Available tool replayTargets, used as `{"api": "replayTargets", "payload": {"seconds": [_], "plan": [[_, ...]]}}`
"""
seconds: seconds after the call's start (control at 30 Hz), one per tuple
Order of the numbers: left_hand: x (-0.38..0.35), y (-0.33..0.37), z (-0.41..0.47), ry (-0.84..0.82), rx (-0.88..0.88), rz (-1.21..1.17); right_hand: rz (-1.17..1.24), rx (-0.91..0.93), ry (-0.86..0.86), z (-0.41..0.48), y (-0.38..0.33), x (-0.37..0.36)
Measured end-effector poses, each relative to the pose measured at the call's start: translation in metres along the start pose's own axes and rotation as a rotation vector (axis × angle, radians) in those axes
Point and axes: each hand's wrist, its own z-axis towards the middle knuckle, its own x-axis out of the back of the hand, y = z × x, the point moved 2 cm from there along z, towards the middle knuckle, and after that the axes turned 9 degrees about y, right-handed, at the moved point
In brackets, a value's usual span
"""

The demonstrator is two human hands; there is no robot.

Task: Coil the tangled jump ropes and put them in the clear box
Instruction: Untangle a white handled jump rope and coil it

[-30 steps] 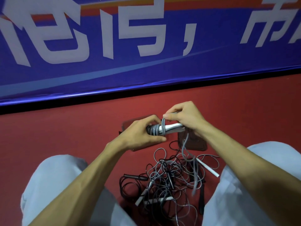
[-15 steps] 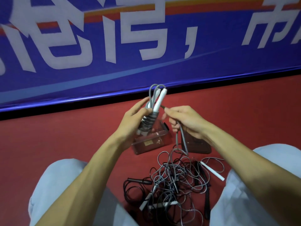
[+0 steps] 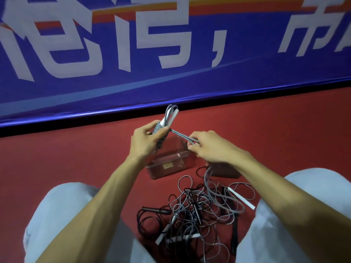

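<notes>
The left grip clasps the coiled rope by the box. The right grip pinches its loose cord.

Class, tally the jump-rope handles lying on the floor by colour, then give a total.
White handles: 3
Black handles: 3
Total: 6 in view; the tangle may hide more.
</notes>
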Motion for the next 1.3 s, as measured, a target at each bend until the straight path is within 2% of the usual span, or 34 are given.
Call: {"api": "replayTargets", "payload": {"seconds": [0.17,0.3,0.4,0.53,0.7,0.8,0.9,1.03,1.3], "plan": [[-0.002,-0.003,-0.002,0.034,-0.234,0.681,-0.211,0.325,0.055,-0.010,-0.007,0.006],[-0.013,-0.005,-0.011,-0.232,-0.369,0.905,-0.367,0.541,0.150,-0.013,-0.008,0.010],[-0.018,-0.008,-0.016,-0.416,-0.450,0.979,-0.280,0.561,0.273,-0.011,-0.003,0.011],[-0.021,-0.010,-0.020,-0.517,-0.421,0.809,-0.126,0.403,0.430,-0.005,0.003,0.015],[-0.021,-0.012,-0.022,-0.646,-0.492,0.751,0.057,0.169,0.374,0.004,0.007,0.012],[-0.020,-0.007,-0.027,-0.680,-0.489,0.693,0.128,0.088,0.381,0.008,0.011,0.010],[-0.020,0.002,-0.033,-0.618,-0.448,0.602,0.162,0.033,0.407,0.012,0.016,0.011],[-0.019,0.007,-0.032,-0.508,-0.376,0.498,0.246,0.006,0.354,0.015,0.022,0.012],[-0.013,0.030,-0.034,-0.376,0.029,-0.156,0.373,-0.077,0.285,0.014,0.016,0.006]]}}
